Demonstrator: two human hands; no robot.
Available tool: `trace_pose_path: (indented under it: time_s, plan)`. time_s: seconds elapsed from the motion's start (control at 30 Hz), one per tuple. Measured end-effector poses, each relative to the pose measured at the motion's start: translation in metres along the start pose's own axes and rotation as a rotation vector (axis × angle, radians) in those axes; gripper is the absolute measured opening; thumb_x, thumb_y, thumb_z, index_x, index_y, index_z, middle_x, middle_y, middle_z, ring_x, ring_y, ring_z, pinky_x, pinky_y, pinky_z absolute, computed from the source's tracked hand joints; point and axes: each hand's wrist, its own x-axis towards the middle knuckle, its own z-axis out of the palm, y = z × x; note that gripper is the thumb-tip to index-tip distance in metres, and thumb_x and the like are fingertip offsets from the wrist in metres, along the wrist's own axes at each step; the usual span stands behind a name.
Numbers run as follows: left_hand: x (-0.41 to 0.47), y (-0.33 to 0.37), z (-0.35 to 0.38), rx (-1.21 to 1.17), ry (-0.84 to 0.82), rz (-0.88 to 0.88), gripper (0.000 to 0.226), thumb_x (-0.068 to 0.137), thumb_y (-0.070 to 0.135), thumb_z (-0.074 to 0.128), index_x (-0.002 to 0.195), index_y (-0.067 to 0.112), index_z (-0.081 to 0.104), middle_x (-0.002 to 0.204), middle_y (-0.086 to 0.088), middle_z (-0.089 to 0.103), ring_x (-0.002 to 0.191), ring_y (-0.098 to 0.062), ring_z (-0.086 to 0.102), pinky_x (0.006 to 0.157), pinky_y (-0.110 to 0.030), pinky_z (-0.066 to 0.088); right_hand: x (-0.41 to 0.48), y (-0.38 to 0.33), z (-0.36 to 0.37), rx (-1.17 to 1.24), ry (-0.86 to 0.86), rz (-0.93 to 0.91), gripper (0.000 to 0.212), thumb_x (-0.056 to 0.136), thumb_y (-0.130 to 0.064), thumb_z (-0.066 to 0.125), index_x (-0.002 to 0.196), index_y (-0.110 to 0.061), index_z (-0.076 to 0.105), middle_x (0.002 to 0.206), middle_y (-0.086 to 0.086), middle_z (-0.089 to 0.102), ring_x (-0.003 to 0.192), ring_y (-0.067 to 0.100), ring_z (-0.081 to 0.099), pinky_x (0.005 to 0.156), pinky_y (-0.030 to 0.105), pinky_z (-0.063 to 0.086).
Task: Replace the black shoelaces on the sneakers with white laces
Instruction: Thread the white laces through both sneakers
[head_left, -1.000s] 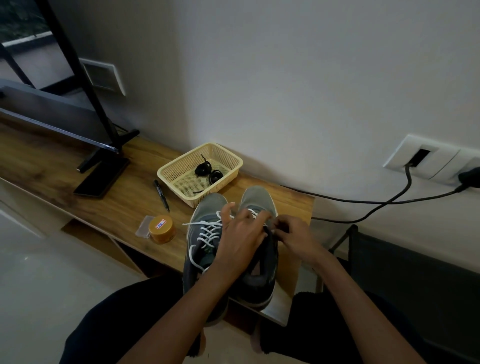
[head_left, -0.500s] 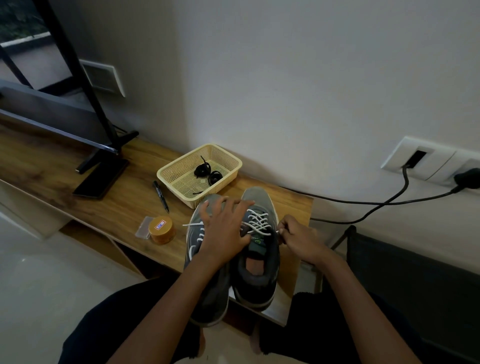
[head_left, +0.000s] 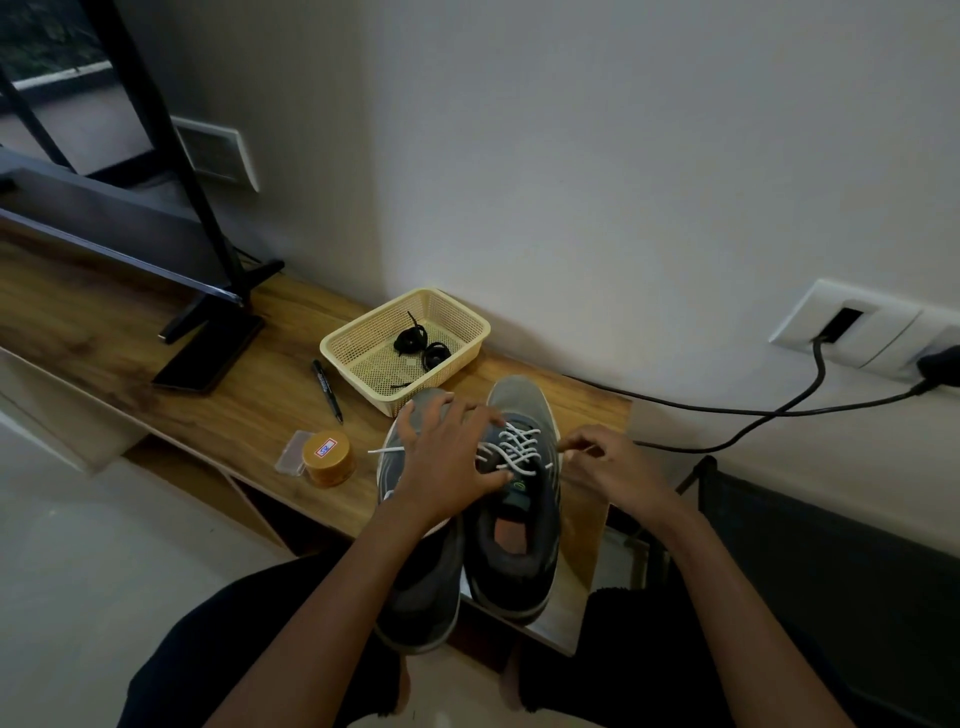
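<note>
White cord is the business of both hands: the right hand (head_left: 608, 467) pinches a free lace end between thumb and fingertips just off the outer side of the right sneaker (head_left: 519, 402), apparently to draw slack out through the upper eyelets. The left hand (head_left: 447, 460) lies spread, fingers straight and gripping nothing, across the top of the left sneaker (head_left: 421, 582). Its fingertips reach over onto the criss-crossed white lace (head_left: 511, 449) of the right one, most likely to pin the crossings and steady the pair against that pull. Both sneakers sit side by side, touching, toes toward the wall and heels hanging over the near edge of the counter (head_left: 208, 364), which brings the eyelets close to the person's lap. A white lace tip (head_left: 382, 451) pokes out to the left from under the left hand; the hand hides the rest of that shoe's lacing, so I cannot say how far it goes. Behind the toes stands a cream basket (head_left: 332, 358) holding the coiled black laces (head_left: 421, 345), parked there out of the way, which suggests the swap is near its end. Left of the shoes are a gold tin (head_left: 328, 460) and a black marker (head_left: 327, 382).
</note>
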Motion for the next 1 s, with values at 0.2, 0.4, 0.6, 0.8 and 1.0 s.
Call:
trace_pose_path:
  time_s: [0.2, 0.4, 0.6, 0.8, 1.0]
  plan:
    - [-0.001, -0.003, -0.008, 0.003, 0.048, 0.002, 0.029, 0.067, 0.049, 0.075, 0.066, 0.031, 0.053, 0.134, 0.018, 0.043, 0.138, -0.014, 0.017, 0.112, -0.051, -0.002, 0.009, -0.003, 0.013, -0.111, -0.061, -0.015, 0.028, 0.088, -0.011, 0.061, 0.07, -0.03, 0.054, 0.093, 0.0, 0.055, 0.099, 0.022, 0.049, 0.086, 0.035, 0.04]
    - [-0.002, 0.001, -0.015, 0.074, 0.016, -0.046, 0.025, 0.068, 0.049, 0.073, 0.064, 0.031, 0.057, 0.144, 0.018, 0.036, 0.141, -0.014, 0.009, 0.112, -0.05, -0.005, 0.004, 0.009, -0.001, -0.077, -0.012, 0.045, 0.015, 0.097, -0.011, 0.043, 0.084, -0.015, 0.049, 0.08, 0.001, 0.052, 0.076, 0.019, 0.049, 0.068, 0.032, 0.038]
    - [-0.001, -0.007, -0.014, -0.071, -0.02, -0.051, 0.023, 0.076, 0.054, 0.066, 0.073, 0.032, 0.059, 0.141, 0.015, 0.039, 0.138, -0.014, 0.012, 0.11, -0.043, -0.006, 0.003, 0.009, -0.011, -0.154, 0.074, 0.0, 0.01, 0.088, -0.008, 0.058, 0.093, -0.017, 0.059, 0.101, 0.002, 0.057, 0.099, 0.017, 0.051, 0.081, 0.028, 0.039]
    - [0.002, -0.022, -0.024, 0.024, -0.115, -0.09, 0.006, 0.081, 0.044, 0.065, 0.083, 0.04, 0.06, 0.143, 0.017, 0.035, 0.141, -0.019, 0.009, 0.112, -0.053, -0.004, 0.004, -0.004, 0.007, -0.527, -0.005, -0.066, 0.015, 0.086, -0.033, 0.063, 0.101, -0.032, 0.066, 0.127, -0.013, 0.049, 0.124, 0.019, 0.029, 0.095, 0.034, 0.025]
    - [0.003, -0.022, -0.024, 0.032, -0.12, -0.046, 0.014, 0.077, 0.05, 0.067, 0.076, 0.036, 0.064, 0.138, 0.02, 0.039, 0.138, -0.014, 0.013, 0.11, -0.053, -0.008, 0.002, -0.007, -0.005, -0.53, 0.059, -0.011, 0.009, 0.083, -0.037, 0.067, 0.089, -0.031, 0.069, 0.12, -0.016, 0.053, 0.125, 0.017, 0.029, 0.088, 0.031, 0.022]
